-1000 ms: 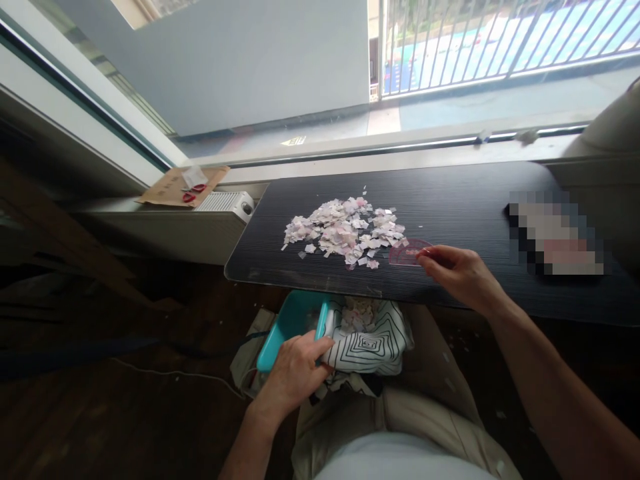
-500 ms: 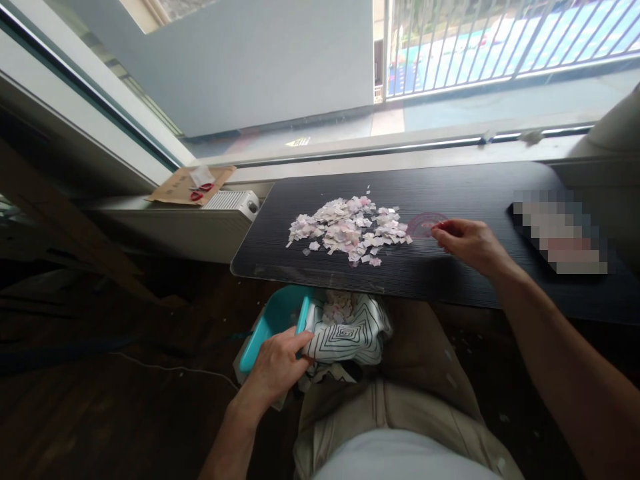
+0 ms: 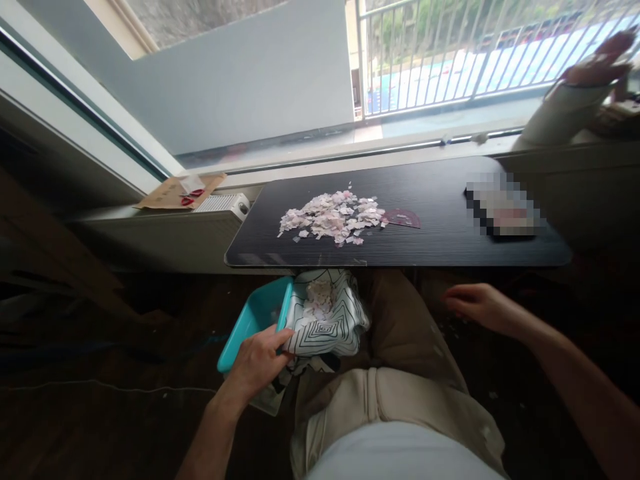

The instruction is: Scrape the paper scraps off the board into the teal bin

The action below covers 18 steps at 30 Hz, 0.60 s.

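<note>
My left hand (image 3: 260, 360) grips the rim of a turquoise bin (image 3: 257, 310) together with the edge of a white cloth (image 3: 324, 337) with black line patterns. Paper scraps (image 3: 320, 299) lie in a hollow of that cloth, in front of my lap. My right hand (image 3: 480, 307) hangs beyond the near edge of the dark table (image 3: 435, 247), its fingers bent loosely; whether anything is in them is hard to see. On the tabletop a pink see-through protractor (image 3: 404, 218) touches the right side of a heap of paper bits (image 3: 340, 217).
A blurred-out object (image 3: 505, 207) rests at the table's right. Red scissors (image 3: 191, 197) lie on a brown envelope (image 3: 173, 193) beside the radiator (image 3: 223, 205). A window runs behind. Something pale and cylindrical (image 3: 563, 113) stands on the sill at right.
My right hand has let go of the protractor and moved down and towards me, off the table. My left hand keeps its hold, and the view has shifted.
</note>
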Tool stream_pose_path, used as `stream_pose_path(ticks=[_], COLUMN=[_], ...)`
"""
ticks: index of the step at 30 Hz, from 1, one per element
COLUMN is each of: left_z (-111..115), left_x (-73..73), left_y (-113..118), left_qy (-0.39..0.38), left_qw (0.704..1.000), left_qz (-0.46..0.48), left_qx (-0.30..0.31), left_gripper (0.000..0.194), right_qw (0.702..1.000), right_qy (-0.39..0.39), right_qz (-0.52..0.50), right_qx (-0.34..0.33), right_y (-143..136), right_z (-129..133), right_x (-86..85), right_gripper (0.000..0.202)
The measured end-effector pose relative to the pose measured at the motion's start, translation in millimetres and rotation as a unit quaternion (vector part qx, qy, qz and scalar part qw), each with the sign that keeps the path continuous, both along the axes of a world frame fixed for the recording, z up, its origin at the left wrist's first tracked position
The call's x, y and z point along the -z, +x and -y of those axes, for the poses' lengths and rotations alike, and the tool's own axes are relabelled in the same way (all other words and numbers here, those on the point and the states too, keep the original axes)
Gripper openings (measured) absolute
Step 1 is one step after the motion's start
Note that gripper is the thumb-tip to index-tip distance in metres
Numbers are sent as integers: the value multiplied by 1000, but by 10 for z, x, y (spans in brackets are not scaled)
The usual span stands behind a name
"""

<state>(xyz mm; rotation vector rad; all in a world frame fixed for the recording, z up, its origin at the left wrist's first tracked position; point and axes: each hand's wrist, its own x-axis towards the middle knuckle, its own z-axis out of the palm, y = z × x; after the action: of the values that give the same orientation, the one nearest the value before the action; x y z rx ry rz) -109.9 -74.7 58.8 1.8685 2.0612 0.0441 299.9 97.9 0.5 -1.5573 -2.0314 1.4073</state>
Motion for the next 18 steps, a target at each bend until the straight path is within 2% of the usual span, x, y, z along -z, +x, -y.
stream_pose_path(ticks=[3, 5, 6, 8, 13, 18], left_z=[87, 118, 125, 125, 71, 4], left_x=[24, 31, 32, 29, 8, -21], left_y=[30, 49, 58, 78, 170, 306], left_qy=[-6, 3, 9, 18, 23, 22], left_qw=[1000, 1000, 1000, 999, 997, 995], left_qz=[-2, -7, -10, -13, -7, 5], left_qx=[10, 20, 23, 30, 68, 97], left_gripper=[22, 21, 21, 21, 23, 21], right_qw=[999, 999, 998, 998, 993, 994], right_qy=[-27, -34, -37, -53, -116, -108], right_qz=[27, 28, 26, 16, -19, -17], right_qx=[16, 27, 32, 30, -3, -5], right_y=[-73, -148, -178, -208, -167, -171], right_z=[294, 377, 393, 397, 401, 407], right_x=[594, 861, 943, 1018, 987, 1075], right_gripper=[28, 25, 24, 20, 20, 17])
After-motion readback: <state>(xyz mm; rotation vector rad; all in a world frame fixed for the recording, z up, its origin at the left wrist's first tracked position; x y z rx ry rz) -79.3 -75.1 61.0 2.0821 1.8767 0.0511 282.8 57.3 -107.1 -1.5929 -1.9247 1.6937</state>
